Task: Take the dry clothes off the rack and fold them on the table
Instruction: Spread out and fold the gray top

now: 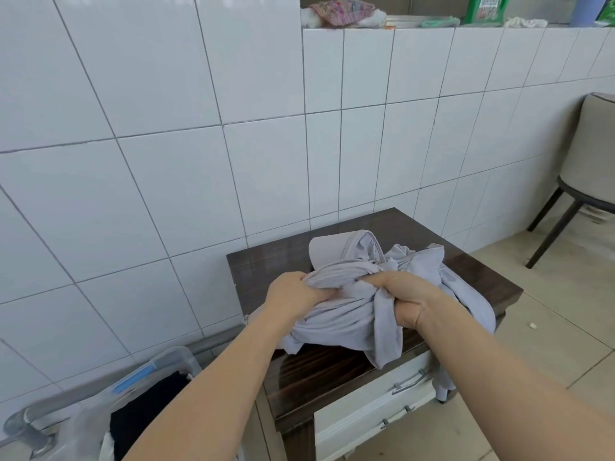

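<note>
A pale grey garment (346,311) lies bunched in a heap on the dark wooden counter (263,271), and both of the person's hands are buried in it. The left hand (293,296) grips a gathered fold near the middle of the heap, fingers curled into the cloth. The right hand (404,299) clutches another handful just beside it, thumb underneath and fingers wrapped over a twisted strip of fabric that hangs down toward the counter's front edge. The rest of the garment spills to the right, one edge draping over the counter's side. Behind the heap, touching it, sits a smooth, rounded pale piece (327,251) standing a little higher than the crumpled cloth; whether it belongs to the same garment I cannot tell.

Below the counter top are white drawers (376,404) with metal handles. To the left, low down, a clear plastic bin (156,371) with a blue clip holds something black (146,410), and a metal pipe (26,420) runs along the foot of the white tiled wall (166,111). To the right, well apart from the counter, a grey upholstered chair (589,151) on dark legs stands on the tiled floor (549,327). Up on the ledge (432,26) atop the tiled wall lie a patterned pink cloth (342,10), some white rags and a green detergent bag (487,8).
</note>
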{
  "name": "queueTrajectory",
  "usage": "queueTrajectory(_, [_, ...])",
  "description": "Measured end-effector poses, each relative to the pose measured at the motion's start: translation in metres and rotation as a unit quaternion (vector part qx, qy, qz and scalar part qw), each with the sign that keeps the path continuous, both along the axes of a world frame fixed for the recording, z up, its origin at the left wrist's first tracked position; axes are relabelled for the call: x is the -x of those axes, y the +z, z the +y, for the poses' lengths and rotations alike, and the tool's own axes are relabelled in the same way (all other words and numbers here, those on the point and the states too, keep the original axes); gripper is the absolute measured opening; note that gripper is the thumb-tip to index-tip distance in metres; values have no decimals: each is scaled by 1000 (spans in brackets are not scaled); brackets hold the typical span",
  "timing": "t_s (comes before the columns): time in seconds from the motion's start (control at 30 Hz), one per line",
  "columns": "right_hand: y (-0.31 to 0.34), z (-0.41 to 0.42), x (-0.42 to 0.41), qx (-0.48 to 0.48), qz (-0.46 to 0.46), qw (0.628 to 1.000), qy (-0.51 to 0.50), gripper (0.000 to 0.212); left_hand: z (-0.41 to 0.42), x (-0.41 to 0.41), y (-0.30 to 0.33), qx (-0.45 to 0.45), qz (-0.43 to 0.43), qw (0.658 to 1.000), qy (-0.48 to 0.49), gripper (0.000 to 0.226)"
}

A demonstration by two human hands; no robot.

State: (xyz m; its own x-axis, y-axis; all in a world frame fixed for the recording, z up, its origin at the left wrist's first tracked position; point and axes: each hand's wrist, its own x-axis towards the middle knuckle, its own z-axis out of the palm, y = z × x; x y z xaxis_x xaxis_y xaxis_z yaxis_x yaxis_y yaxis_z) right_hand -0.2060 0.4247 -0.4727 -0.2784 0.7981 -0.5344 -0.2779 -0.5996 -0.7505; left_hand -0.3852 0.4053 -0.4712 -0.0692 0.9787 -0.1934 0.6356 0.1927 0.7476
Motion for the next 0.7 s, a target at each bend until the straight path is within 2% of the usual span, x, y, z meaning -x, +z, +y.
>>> queueTrajectory(0.07, [8, -6, 4, -23, 18, 999, 34, 22, 7, 3, -8, 26, -83, 994, 64, 30])
queueTrajectory(0.1, [9, -9, 8, -56, -24, 997, 51, 24, 9, 6, -10, 47, -166, 979, 110, 28])
queueTrajectory(0.13, [8, -11, 11, -109, -131, 984, 54, 21, 9, 6, -9, 58, -253, 956, 140, 23])
queueTrajectory(0.17, [3, -11, 13, -169, -271, 946, 48, 15, 9, 4, -8, 61, -325, 931, 156, 19])
queueTrajectory(0.2, [-1, -10, 15, -219, -406, 885, 58, 10, 8, 0, -6, 64, -371, 913, 158, 16])
queueTrajectory(0.23, [-6, -9, 17, -244, -512, 820, 76, 15, 6, -5, -3, 72, -408, 898, 151, 13])
queueTrajectory(0.27, [-7, -8, 18, -247, -559, 788, 74, 17, 4, -9, -1, 86, -448, 880, 133, 11])
queueTrajectory(0.3, [-8, -6, 19, -228, -537, 812, 34, 15, 2, -12, 1, 105, -483, 862, 110, 17])
queueTrajectory(0.33, [-6, -5, 18, -195, -472, 859, -10, 16, 0, -14, 2, 121, -498, 854, 85, 22])
queueTrajectory(0.37, [-5, -1, 19, -135, -362, 920, -72, 19, -2, -14, 2, 113, -472, 872, 62, 26])
queueTrajectory(0.4, [-5, 3, 18, -68, -208, 968, -123, 16, -1, -12, 2, 79, -378, 921, 44, 27])
queueTrajectory(0.43, [-1, 1, 18, -36, -105, 986, -123, 11, -1, -11, 0, 31, -248, 968, 28, 29])
queueTrajectory(0.47, [5, -1, 17, -18, -31, 991, -130, 9, -1, -9, -1, -27, -117, 992, 30, 30])
queueTrajectory(0.5, [5, -1, 17, -11, -7, 994, -110, 11, 0, -7, -1, -73, -26, 996, 38, 28])
queueTrajectory(0.57, [9, -8, 18, -18, -18, 999, -33, 11, 5, -4, -3, -100, -9, 994, 49, 21])
queueTrajectory(0.63, [7, -9, 15, -56, -62, 996, -15, 14, 12, 2, -3, -41, -127, 988, 77, 18])
queueTrajectory(0.7, [1, -7, 13, -148, -230, 962, -18, 16, 15, 5, -4, 20, -282, 952, 119, 18])
